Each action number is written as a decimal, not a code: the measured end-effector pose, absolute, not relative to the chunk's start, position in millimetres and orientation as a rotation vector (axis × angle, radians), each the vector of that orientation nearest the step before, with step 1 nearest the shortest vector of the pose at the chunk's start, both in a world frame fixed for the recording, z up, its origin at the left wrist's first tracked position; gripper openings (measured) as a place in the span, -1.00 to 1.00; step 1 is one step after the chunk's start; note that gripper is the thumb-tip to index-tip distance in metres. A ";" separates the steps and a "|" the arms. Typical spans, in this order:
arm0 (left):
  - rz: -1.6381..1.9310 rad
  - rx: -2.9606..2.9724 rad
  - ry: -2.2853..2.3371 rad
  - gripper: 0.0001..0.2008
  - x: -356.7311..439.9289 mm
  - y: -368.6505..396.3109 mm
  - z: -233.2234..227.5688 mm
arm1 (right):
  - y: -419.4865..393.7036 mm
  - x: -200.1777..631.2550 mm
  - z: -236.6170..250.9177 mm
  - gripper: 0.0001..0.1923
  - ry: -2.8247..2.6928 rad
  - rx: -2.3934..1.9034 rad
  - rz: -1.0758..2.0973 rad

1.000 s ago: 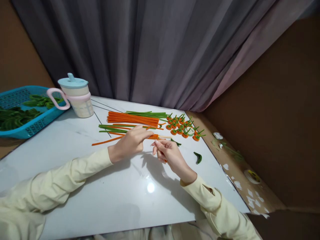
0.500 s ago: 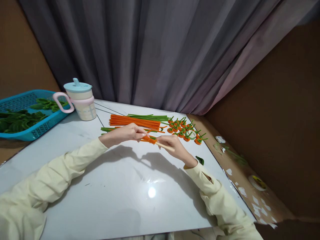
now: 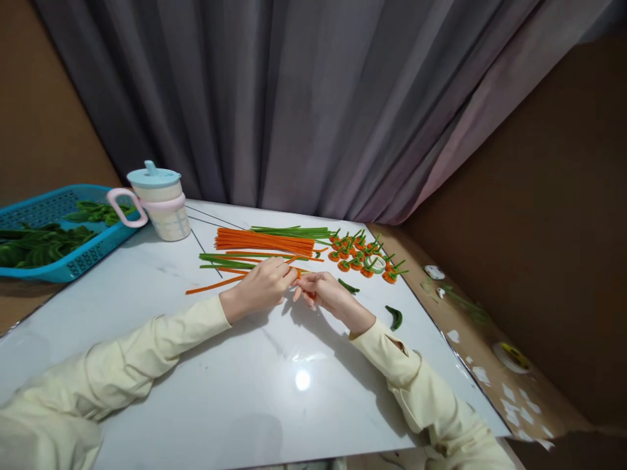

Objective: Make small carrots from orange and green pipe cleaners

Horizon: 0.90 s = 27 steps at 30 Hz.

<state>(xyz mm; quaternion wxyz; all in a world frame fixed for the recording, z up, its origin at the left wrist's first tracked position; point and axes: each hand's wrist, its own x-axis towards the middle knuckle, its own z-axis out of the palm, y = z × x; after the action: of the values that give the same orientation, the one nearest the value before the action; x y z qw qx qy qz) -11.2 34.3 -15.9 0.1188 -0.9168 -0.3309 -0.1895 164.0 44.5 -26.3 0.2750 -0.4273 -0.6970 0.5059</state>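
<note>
Your left hand (image 3: 264, 285) and right hand (image 3: 321, 292) have dropped back to the counter (image 3: 245, 391) from mid-air, fingertips meeting and pinching the orange pipe cleaner (image 3: 300, 275) near its far edge, so the winding continues low.

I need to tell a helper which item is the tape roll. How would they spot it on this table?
Start at the white marble table and go to its far right corner, where small orange pieces with green stems are clustered. The tape roll lies among them, beyond the right hand. It is the only pale, flat ring there.
</note>
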 end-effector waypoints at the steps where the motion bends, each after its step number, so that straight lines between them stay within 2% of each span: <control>1: -0.545 -2.688 -0.968 -0.79 -10.4 32.9 -13.5 | 43.2 163.7 -24.7 -0.79 -1.924 -1.173 1.315; 6: -0.372 -2.867 -1.214 -0.79 -15.8 29.7 11.9 | 30.5 168.6 -7.3 -0.80 -2.189 -1.189 0.995; 10: -0.485 -3.245 -1.499 -0.79 -31.8 37.3 36.9 | 29.5 179.7 9.1 -0.79 -2.568 -0.846 0.671; 13: -0.765 -3.543 -1.741 -0.81 -37.2 44.4 42.2 | 35.7 183.4 10.2 -0.82 -2.357 -0.709 0.933; 15: -1.157 -3.634 -1.829 -0.85 -33.5 46.7 37.0 | 39.3 181.2 3.8 -0.75 -2.024 -0.755 1.153; 16: -1.389 -3.600 -1.857 -0.87 -30.1 47.0 32.7 | 40.3 178.7 -1.0 -0.70 -1.874 -0.782 1.212; 19: -1.652 -3.397 -1.884 -0.83 -19.2 44.7 18.1 | 39.7 168.1 -16.5 -0.59 -1.641 -0.856 1.222; 22: -1.575 -3.011 -1.654 -0.79 -15.3 41.3 5.1 | 35.6 158.7 -25.6 -0.57 -1.601 -0.939 1.208; 27: -1.031 -2.604 -0.955 -0.60 -20.2 38.5 -8.9 | 31.9 156.1 -21.2 -0.63 -1.727 -1.101 1.111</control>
<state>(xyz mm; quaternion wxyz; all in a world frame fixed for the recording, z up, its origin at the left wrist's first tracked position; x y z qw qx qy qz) -20.2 38.5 -8.9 0.0910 -0.8764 -0.3214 -0.3470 156.1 31.9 -21.2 0.3945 -0.4342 -0.6811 0.4382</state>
